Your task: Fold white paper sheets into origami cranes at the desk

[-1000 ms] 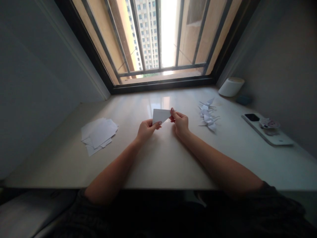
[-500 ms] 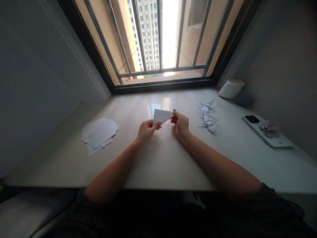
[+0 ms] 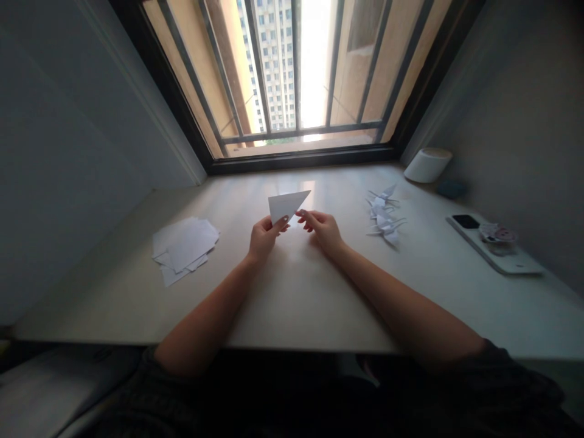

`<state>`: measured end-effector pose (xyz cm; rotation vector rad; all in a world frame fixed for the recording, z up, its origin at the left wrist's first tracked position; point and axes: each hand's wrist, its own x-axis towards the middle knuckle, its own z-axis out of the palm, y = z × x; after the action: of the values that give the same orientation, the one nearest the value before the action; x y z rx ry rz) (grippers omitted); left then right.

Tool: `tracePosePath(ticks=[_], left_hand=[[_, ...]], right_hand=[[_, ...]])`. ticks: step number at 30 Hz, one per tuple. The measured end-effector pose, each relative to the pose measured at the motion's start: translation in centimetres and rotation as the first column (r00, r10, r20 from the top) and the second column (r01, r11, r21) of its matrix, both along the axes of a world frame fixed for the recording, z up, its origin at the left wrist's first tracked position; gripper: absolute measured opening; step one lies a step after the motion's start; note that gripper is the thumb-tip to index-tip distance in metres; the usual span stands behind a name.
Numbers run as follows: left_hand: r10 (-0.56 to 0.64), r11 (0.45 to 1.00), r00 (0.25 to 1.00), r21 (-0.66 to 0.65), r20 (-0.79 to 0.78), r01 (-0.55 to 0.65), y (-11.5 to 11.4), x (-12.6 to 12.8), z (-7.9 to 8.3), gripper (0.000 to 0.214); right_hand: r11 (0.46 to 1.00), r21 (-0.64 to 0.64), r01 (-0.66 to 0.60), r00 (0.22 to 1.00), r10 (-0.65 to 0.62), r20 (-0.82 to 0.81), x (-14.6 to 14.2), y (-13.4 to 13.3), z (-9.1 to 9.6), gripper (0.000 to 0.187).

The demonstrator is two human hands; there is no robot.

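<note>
A sheet of white paper folded into a pointed, roughly triangular shape (image 3: 287,205) is held up above the table, its sharp corner toward the upper right. My left hand (image 3: 264,236) grips its lower left part, thumb in front and fingers behind. At the lower right slanted edge, my right hand (image 3: 322,230) has its thumb and fingertips drawn together against the paper; its other fingers are curled. To the right stand several folded white paper cranes (image 3: 384,213) in a row. On the left lies a loose stack of white paper sheets (image 3: 187,243).
A pale table (image 3: 292,298) runs to a barred window (image 3: 296,161). On the right, a white phone (image 3: 497,246) lies with a round clear grip (image 3: 498,232) on its back. A white cylindrical object (image 3: 427,165) and a small dark item (image 3: 451,188) are at the back right.
The folded paper has moved left and tilted, its point now up to the right. My right hand has left that corner and shifted down and left along the edge.
</note>
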<state>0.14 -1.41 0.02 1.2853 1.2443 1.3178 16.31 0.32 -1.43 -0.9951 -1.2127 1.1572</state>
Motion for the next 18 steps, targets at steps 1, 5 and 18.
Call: tracePosePath(ticks=[1, 5, 18], left_hand=[[-0.017, 1.0, 1.0, -0.001, -0.002, 0.017, 0.0, 0.1, -0.1, 0.041], [-0.082, 0.997, 0.997, 0.008, -0.004, 0.082, 0.0, 0.2, -0.5, 0.038], [-0.178, 0.983, 0.982, 0.042, -0.063, 0.181, 0.0, 0.7, -1.2, 0.039]], right_hand=[[0.998, 0.05, -0.035, 0.998, 0.032, 0.049, -0.2, -0.1, -0.2, 0.038], [0.993, 0.099, -0.062, 0.993, 0.051, 0.11, -0.3, 0.1, -1.0, 0.032], [0.974, 0.219, 0.065, 0.972, -0.111, 0.206, -0.3, -0.5, -0.8, 0.026]])
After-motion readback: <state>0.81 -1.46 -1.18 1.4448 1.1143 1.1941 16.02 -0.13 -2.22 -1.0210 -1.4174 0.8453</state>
